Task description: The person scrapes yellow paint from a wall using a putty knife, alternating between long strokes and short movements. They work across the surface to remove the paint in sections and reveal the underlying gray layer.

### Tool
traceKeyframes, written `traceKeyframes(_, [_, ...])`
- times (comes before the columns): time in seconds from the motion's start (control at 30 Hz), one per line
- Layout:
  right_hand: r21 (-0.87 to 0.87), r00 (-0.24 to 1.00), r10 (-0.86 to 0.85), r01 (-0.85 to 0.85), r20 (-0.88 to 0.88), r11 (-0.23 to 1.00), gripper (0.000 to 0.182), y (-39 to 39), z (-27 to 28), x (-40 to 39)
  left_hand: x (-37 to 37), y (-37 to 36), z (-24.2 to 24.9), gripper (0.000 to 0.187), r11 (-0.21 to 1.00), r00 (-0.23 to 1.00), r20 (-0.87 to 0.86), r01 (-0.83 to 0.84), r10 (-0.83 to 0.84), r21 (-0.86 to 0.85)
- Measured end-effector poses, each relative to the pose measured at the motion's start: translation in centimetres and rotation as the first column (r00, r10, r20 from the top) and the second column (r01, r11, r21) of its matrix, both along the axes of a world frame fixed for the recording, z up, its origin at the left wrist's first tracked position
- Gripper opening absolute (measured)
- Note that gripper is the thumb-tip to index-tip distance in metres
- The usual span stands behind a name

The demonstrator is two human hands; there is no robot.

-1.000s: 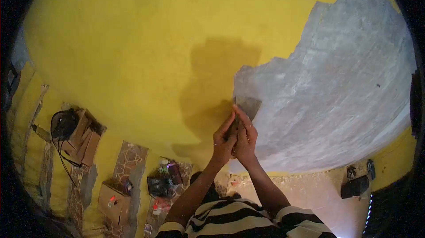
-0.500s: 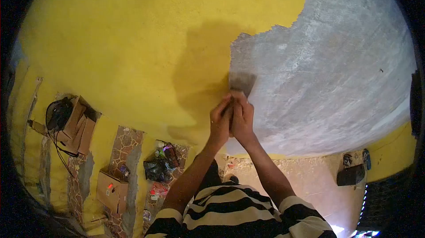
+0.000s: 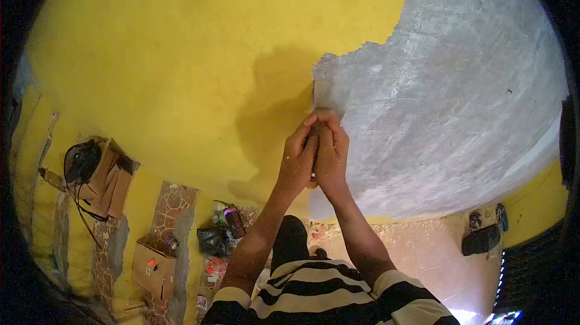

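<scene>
Both my hands are clasped round the handle of a scraper, its wide flat blade [image 3: 330,96] lying against the wall. My left hand [image 3: 296,160] is closed on the handle from the left, and my right hand [image 3: 332,154] wraps it from the right, fingers overlapping near the blade. Most of the handle is hidden by the fingers; its end shows a little below the palms. The blade lies along the left border of a bare grey patch [image 3: 459,83], where the yellow paint [image 3: 163,65] begins with a ragged edge.
At the lower left, stepped ledges with stone-patterned tops hold a cardboard box [image 3: 112,186] with a black fan [image 3: 83,162], another cardboard box [image 3: 153,267] and a black plastic bag [image 3: 212,240]. A dark box [image 3: 481,239] stands on the floor at the right.
The scraper and both hands have moved up along the patch's left border, closer to its upper left corner. The view has shifted slightly. Both hands keep their grip.
</scene>
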State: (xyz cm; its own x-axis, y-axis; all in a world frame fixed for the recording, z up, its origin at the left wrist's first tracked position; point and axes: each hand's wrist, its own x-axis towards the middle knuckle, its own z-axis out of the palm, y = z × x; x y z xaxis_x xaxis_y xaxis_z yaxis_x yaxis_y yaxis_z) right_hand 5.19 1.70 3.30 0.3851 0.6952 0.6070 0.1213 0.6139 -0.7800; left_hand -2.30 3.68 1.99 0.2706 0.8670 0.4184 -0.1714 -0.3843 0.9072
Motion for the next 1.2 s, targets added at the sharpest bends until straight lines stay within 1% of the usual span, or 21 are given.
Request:
traceKeyframes(0.07, [0.019, 1.0, -0.031, 0.031, 0.007, 0.999, 0.019, 0.1, 2.0, 0.4, 0.6, 0.8, 1.8, 0.03, 0.976, 0.994, -0.017, -0.107, 0.112, 0.187])
traceKeyframes(0.17, [0.062, 0.99, 0.069, -0.061, -0.121, 0.996, 0.022, 0.0, 5.8, 0.6, 0.8, -0.7, 7.3, 0.029, 0.992, 0.999, -0.01, -0.034, 0.035, 0.125])
traceKeyframes(0.2, [0.062, 0.991, 0.066, -0.059, -0.116, 0.996, 0.022, -0.4, 6.2, 0.6, 0.6, -0.8, 7.4, 0.029, 0.992, 0.999, -0.004, -0.032, 0.032, 0.125])
traceKeyframes(0.27, [-0.016, 0.989, 0.082, -0.084, -0.126, 0.996, 0.021, -1.6, 6.1, 0.4, -0.3, -1.0, 7.4, 0.037, 0.997, 0.987, -0.159, 0.034, -0.023, 0.068])
traceKeyframes(0.3, [-0.013, 0.989, 0.078, -0.08, -0.123, 0.997, 0.021, -2.1, 5.5, 0.2, -0.4, -1.1, 6.4, 0.037, 0.997, 0.987, -0.156, 0.037, -0.026, 0.072])
traceKeyframes(0.37, [-0.137, 0.949, 0.151, -0.194, -0.276, 0.971, 0.021, -2.6, 4.4, -0.3, -0.5, -0.9, 4.8, 0.038, 0.935, 0.949, 0.13, 0.308, -0.288, -0.176])
traceKeyframes(0.4, [-0.13, 0.949, 0.148, -0.19, -0.277, 0.973, 0.021, -2.3, 4.6, -0.2, -0.1, -1.0, 5.0, 0.038, 0.935, 0.948, 0.126, 0.312, -0.293, -0.17])
traceKeyframes(0.47, [-0.106, 0.966, 0.123, -0.15, -0.226, 0.983, 0.022, -1.7, 5.5, -0.1, 0.5, -1.5, 6.4, 0.027, 0.979, 0.992, 0.126, 0.027, -0.001, -0.203])
traceKeyframes(0.5, [-0.069, 0.919, 0.215, -0.251, -0.329, 0.966, 0.023, -2.2, 6.4, -0.5, -0.8, -0.8, 8.0, 0.022, 0.962, 0.983, -0.006, 0.178, -0.184, -0.209])
traceKeyframes(0.53, [-0.064, 0.918, 0.214, -0.249, -0.333, 0.966, 0.023, -2.2, 6.6, -0.6, -0.6, -0.8, 7.9, 0.022, 0.962, 0.982, -0.012, 0.18, -0.186, -0.207])
traceKeyframes(0.6, [-0.033, 0.902, 0.218, -0.248, -0.373, 0.968, 0.023, -2.5, 6.7, -0.8, -0.3, -1.4, 7.4, 0.019, 0.997, 0.997, -0.011, 0.072, -0.072, -0.01])
traceKeyframes(0.73, [-0.024, 0.928, 0.181, -0.2, -0.325, 0.98, 0.023, -2.1, 4.3, -0.6, -0.3, -1.1, 6.0, 0.02, 0.999, 0.998, -0.035, 0.049, -0.048, 0.021])
traceKeyframes(0.8, [-0.101, 0.935, 0.186, -0.225, -0.301, 0.969, 0.023, -1.7, 6.5, 0.1, 0.3, -1.0, 8.9, 0.021, 0.982, 0.995, -0.079, 0.043, -0.059, -0.185])
traceKeyframes(0.83, [0.131, 0.998, 0.005, 0.004, -0.069, 0.991, 0.022, 0.9, 6.2, 0.9, 0.8, -0.4, 9.5, 0.021, 0.981, 0.997, -0.02, 0.065, -0.07, -0.183])
traceKeyframes(0.87, [0.127, 0.998, 0.003, 0.006, -0.068, 0.992, 0.022, 0.1, 7.2, 0.7, 0.8, -0.8, 10.2, 0.021, 0.98, 0.997, -0.019, 0.068, -0.073, -0.187])
traceKeyframes(0.93, [-0.011, 0.927, 0.186, -0.2, -0.327, 0.98, 0.022, -2.2, 10.3, 0.3, 0.7, -1.5, 12.1, 0.02, 0.995, 0.998, -0.02, 0.066, -0.065, 0.078])
traceKeyframes(0.97, [0.011, 0.944, 0.152, -0.156, -0.293, 0.988, 0.021, -2.1, 9.1, 0.3, 0.6, -1.6, 11.4, 0.02, 0.994, 0.998, -0.013, 0.066, -0.065, 0.084])
traceKeyframes(1.03, [-0.017, 0.939, 0.161, -0.174, -0.304, 0.985, 0.021, -2.8, 5.9, -0.1, -0.1, -2.1, 8.0, 0.032, 0.999, 0.987, -0.154, 0.046, -0.042, 0.022])
traceKeyframes(1.1, [-0.042, 0.93, 0.167, -0.191, -0.329, 0.981, 0.021, -2.6, 4.6, 0.0, -0.1, -2.0, 5.6, 0.031, 0.998, 0.991, -0.113, 0.064, -0.066, -0.029])
traceKeyframes(1.13, [-0.05, 0.925, 0.19, -0.218, -0.328, 0.975, 0.021, -2.2, 4.4, 0.1, -0.1, -1.8, 5.1, 0.03, 0.993, 0.994, -0.07, 0.083, -0.089, -0.086])
traceKeyframes(1.2, [-0.071, 0.916, 0.211, -0.249, -0.341, 0.966, 0.021, -2.6, 5.3, 0.0, -0.4, -2.0, 7.5, 0.028, 0.984, 0.989, -0.12, 0.065, -0.085, -0.165])
